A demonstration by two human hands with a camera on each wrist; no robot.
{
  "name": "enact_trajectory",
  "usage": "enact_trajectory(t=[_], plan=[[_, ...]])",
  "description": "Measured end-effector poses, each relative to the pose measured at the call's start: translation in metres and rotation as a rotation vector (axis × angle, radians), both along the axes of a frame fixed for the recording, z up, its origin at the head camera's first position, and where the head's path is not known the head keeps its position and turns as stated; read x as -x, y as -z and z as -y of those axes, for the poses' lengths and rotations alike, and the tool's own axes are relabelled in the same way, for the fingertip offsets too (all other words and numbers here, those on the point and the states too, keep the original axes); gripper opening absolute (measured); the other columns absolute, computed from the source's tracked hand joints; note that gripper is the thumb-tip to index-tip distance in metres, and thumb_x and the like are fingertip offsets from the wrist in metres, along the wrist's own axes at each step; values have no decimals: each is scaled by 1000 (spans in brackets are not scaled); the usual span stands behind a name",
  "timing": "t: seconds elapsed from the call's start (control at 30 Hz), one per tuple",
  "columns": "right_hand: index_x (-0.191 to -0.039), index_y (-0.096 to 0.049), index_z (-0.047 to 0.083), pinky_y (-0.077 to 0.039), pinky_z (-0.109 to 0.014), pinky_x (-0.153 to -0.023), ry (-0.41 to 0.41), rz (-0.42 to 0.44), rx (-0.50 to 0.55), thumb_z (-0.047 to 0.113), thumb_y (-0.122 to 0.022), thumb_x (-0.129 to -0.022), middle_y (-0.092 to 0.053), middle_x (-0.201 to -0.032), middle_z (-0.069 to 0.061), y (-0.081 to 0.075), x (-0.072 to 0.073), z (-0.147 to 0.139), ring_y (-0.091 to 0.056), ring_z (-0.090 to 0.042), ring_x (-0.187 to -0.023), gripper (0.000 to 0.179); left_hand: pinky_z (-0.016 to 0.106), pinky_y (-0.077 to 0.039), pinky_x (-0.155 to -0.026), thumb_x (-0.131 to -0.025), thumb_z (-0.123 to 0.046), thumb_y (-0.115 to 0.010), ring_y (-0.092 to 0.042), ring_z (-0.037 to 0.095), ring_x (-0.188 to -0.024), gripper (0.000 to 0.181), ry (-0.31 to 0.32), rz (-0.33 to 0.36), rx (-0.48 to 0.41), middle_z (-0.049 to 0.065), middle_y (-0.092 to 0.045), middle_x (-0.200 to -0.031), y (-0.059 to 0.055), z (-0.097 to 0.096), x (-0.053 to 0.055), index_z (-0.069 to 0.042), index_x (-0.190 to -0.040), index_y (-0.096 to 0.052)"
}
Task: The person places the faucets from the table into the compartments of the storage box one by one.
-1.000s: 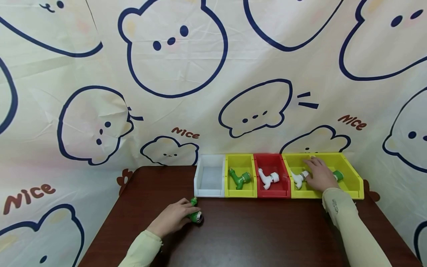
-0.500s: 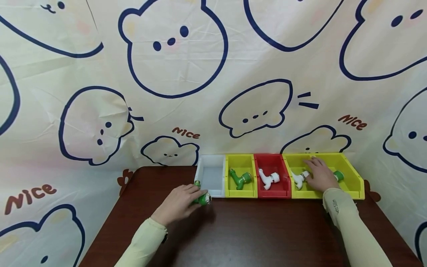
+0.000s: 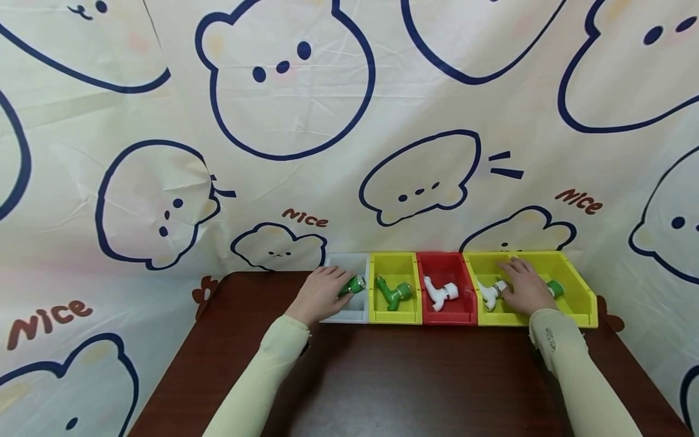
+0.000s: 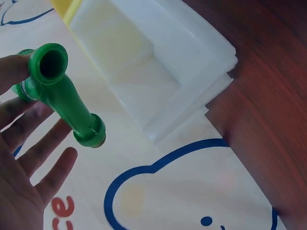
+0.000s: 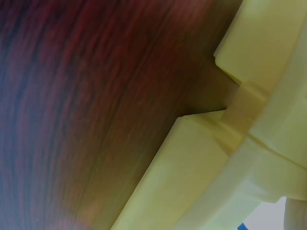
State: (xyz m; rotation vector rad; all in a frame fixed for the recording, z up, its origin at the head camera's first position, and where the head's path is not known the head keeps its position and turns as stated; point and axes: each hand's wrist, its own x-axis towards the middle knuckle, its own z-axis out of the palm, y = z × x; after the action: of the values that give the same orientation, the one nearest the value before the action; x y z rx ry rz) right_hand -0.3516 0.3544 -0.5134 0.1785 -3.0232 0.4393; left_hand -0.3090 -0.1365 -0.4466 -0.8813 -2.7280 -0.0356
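Observation:
In the head view my left hand (image 3: 322,294) is over the white bin (image 3: 349,259), holding a green faucet (image 3: 355,285). Up close in the left wrist view, the thumb and forefinger pinch the faucet (image 4: 72,105) near one end, while the other fingers spread loosely. It is above the wall of the white bin (image 4: 192,43). My right hand (image 3: 526,288) rests in the large yellow bin (image 3: 581,312), its fingers relaxed toward the back. Beside its thumb lies a white faucet (image 3: 489,295); a green piece (image 3: 554,287) shows on its other side, partly hidden.
Between the hands, a small yellow bin (image 3: 395,318) contains a green faucet (image 3: 394,295). The neighbouring red bin (image 3: 448,318) contains a white faucet (image 3: 438,294). The bins stand in a row along the back of the dark wooden table (image 3: 415,376), against a printed cloth (image 3: 284,182).
My left hand has lifted the green faucet from the table and carried it forward and right, over the white bin. My right hand has stayed in place.

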Motion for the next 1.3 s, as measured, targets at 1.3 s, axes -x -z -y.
enact_trajectory(t=[1.3], plan=[[-153,-45,0,-21,-73,-116,-10,-13,-2,14,-66,-91,-34,-160,-31,4,1,-1,-21,-53,-148,67,43,-53,-95,-95,-35,-74,-68,24,-102,37,-126,41,115,2,-74,-117,31,-13,35,-16,-127,-70]])
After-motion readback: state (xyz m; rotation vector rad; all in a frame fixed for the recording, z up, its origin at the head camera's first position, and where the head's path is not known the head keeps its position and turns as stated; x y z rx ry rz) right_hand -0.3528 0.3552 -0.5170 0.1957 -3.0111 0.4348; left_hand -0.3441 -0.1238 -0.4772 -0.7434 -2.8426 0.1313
